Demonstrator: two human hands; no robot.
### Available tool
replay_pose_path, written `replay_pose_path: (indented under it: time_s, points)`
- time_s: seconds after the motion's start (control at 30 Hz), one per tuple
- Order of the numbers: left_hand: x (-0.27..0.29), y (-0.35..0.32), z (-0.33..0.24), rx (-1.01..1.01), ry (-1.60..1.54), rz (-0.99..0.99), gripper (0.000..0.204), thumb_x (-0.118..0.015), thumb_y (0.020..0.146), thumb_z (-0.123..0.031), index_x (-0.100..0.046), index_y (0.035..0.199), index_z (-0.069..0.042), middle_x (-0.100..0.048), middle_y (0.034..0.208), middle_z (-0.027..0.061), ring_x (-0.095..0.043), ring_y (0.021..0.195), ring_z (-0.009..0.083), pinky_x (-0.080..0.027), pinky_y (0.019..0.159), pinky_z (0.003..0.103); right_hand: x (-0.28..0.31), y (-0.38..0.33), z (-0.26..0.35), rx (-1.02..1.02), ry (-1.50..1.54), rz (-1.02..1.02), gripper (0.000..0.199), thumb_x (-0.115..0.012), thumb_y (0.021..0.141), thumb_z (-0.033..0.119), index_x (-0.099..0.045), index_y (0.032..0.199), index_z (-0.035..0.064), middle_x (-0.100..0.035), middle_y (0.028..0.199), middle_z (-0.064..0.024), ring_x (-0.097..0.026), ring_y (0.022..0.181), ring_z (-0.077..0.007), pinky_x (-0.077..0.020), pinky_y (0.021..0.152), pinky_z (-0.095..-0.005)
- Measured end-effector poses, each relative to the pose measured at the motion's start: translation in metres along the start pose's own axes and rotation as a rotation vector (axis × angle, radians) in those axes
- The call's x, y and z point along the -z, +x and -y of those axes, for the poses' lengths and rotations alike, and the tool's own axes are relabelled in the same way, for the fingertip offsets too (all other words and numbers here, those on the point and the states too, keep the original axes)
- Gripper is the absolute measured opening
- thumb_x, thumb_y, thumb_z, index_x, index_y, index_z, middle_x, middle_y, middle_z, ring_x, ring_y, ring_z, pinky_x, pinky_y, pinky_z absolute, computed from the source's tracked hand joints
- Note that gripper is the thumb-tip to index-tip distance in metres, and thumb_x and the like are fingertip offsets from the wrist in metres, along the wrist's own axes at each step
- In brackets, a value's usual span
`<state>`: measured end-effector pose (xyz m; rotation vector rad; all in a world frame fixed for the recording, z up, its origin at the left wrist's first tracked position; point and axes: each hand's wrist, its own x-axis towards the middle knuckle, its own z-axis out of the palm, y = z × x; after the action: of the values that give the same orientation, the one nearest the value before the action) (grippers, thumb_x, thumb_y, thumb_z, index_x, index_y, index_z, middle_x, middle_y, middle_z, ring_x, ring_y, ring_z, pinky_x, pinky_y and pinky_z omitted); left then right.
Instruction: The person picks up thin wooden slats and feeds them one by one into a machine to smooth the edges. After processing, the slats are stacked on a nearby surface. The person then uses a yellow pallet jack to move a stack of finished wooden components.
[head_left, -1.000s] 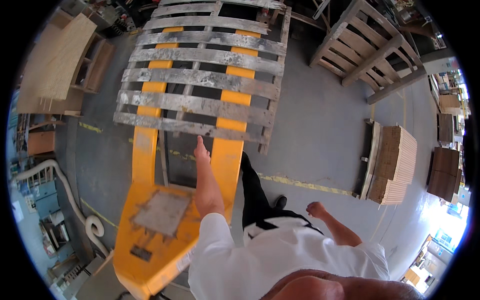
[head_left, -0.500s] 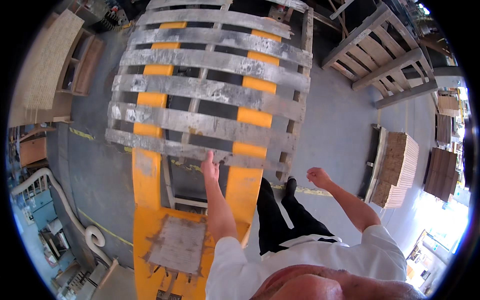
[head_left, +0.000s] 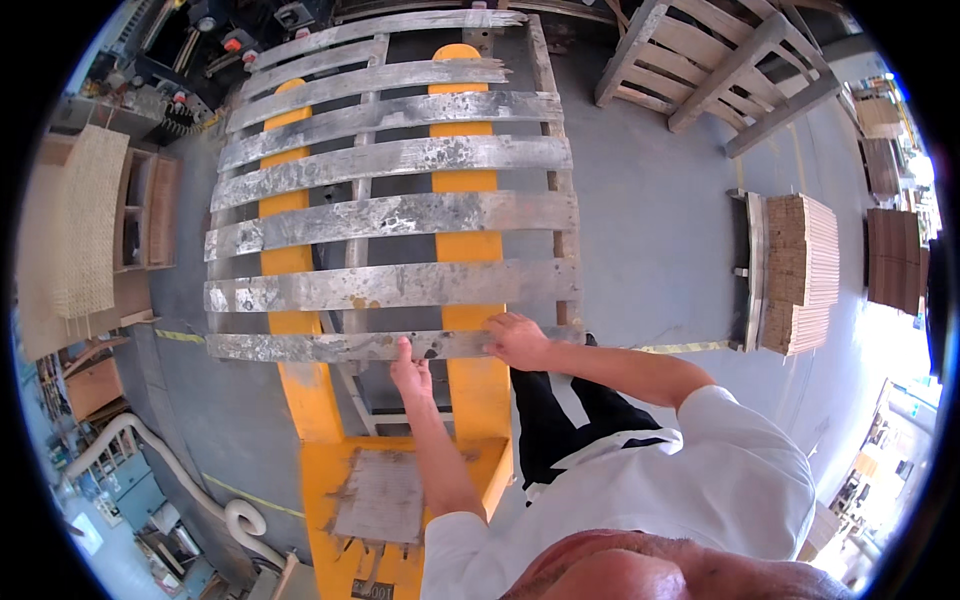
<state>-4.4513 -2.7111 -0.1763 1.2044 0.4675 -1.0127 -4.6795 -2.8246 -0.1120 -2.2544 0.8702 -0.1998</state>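
A weathered grey wooden pallet [head_left: 400, 212] lies slats up over the two yellow forks [head_left: 466, 246] of a pallet truck. My left hand [head_left: 411, 374] is closed on the near edge slat, its thumb on top and its fingers curled at the edge. A little to the right, my right hand [head_left: 518, 341] grips the same slat from above, palm down; its fingertips are partly hidden. Between the pallet and me sits the truck's yellow body [head_left: 322, 520], with a worn bare patch on top.
Another wooden pallet [head_left: 704, 70] leans at the far right. Stacked brown boards [head_left: 798, 270] stand on a pallet to the right. To the left are a wooden cabinet [head_left: 160, 212] and a pale flexible hose [head_left: 165, 450]. Machinery lines the far left.
My right hand has come from free air at the right onto the near slat. My left hand stays on that slat. The view has shifted, so the pallet's far end shows more.
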Motion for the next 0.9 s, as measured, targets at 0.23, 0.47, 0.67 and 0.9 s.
replay_pose_path:
  time_s: [0.23, 0.47, 0.67, 0.9]
  points:
    - [-0.009, -0.057, -0.021, -0.054, 0.082, -0.017, 0.028, -0.068, 0.09, -0.016, -0.059, 0.113, -0.002, -0.067, 0.102, 0.0057, -0.065, 0.092, 0.0192, -0.053, 0.079, 0.036, 0.048, 0.023, 0.058, -0.345, 0.063, 0.486, 0.069, -0.052, 0.086, 0.062, -0.067, 0.095, -0.005, -0.068, 0.092, -0.0244, -0.066, 0.087, -0.0401, -0.0512, 0.08, -0.0489]
    - [-0.061, -0.121, -0.054, -0.268, 0.073, 0.065, 0.039, -0.068, 0.089, -0.021, -0.056, 0.121, -0.003, -0.062, 0.11, 0.0061, -0.06, 0.099, 0.0183, -0.05, 0.078, 0.034, 0.168, 0.011, 0.112, -0.115, -0.01, 0.394, 0.077, -0.054, 0.081, 0.066, -0.068, 0.091, -0.0081, -0.068, 0.089, -0.0251, -0.066, 0.09, -0.0391, -0.0511, 0.079, -0.0463]
    - [-0.134, -0.204, -0.084, -0.457, 0.11, 0.22, 0.046, -0.065, 0.091, -0.022, -0.051, 0.122, 0.008, -0.057, 0.114, 0.0156, -0.06, 0.103, 0.0261, -0.053, 0.092, 0.042, 0.251, 0.012, 0.135, -0.08, 0.16, 0.467, 0.069, -0.074, 0.07, 0.055, -0.069, 0.094, -0.0093, -0.068, 0.093, -0.0186, -0.063, 0.086, -0.029, -0.0491, 0.076, -0.0404]
    - [-0.223, -0.242, -0.122, -0.703, 0.24, 0.263, 0.043, -0.064, 0.092, -0.023, -0.053, 0.118, 0.009, -0.059, 0.109, 0.0184, -0.064, 0.096, 0.0285, -0.058, 0.085, 0.039, 0.321, 0.048, 0.128, -0.061, 0.384, 0.507, 0.059, -0.08, 0.068, 0.049, -0.068, 0.092, -0.0038, -0.064, 0.085, -0.0111, -0.058, 0.076, -0.0223, -0.0464, 0.065, -0.0357]
